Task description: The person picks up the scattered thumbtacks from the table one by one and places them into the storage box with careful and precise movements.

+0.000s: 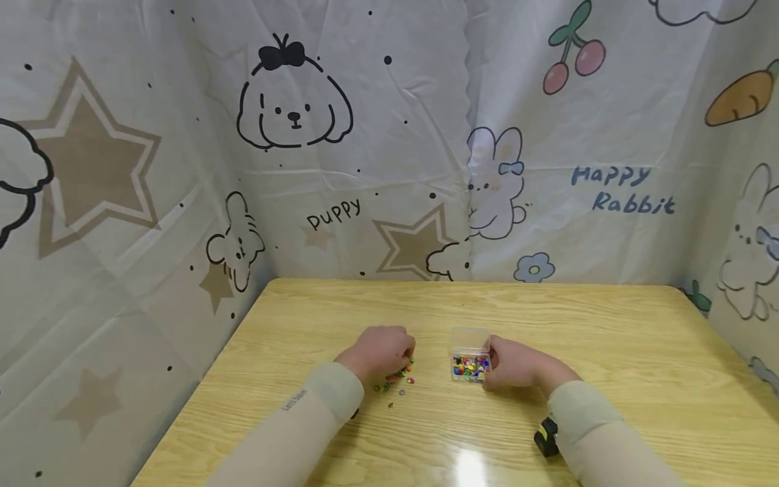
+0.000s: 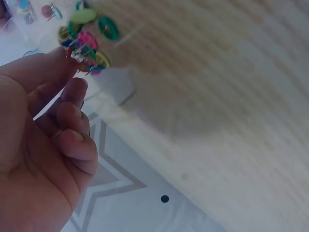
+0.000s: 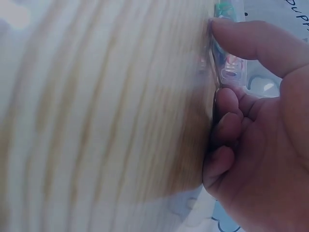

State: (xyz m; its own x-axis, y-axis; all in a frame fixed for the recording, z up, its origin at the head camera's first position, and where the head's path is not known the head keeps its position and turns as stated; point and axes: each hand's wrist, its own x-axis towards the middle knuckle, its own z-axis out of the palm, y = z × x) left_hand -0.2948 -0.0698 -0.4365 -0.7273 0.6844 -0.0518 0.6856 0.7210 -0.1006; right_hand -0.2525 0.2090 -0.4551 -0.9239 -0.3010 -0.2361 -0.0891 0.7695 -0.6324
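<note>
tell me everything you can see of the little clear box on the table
The small, rectangular clear box looks like transparent plastic. Its see-through lid is open, raised along the far side. The box sits upright on the wood-grain table, with many small multicoloured pieces inside. The right hand holds its right side.

Head view: we find wood-grain table [image 1: 608, 321], far corners rounded. Creased, printed white cloth [image 1: 377, 169] hangs at 12 o'clock, continuing both sides. We record puppy drawing [image 1: 295, 118] at 11 o'clock, carrot print [image 1: 739, 98] at 2, light glare [image 1: 470, 469] on table at 5.
</note>
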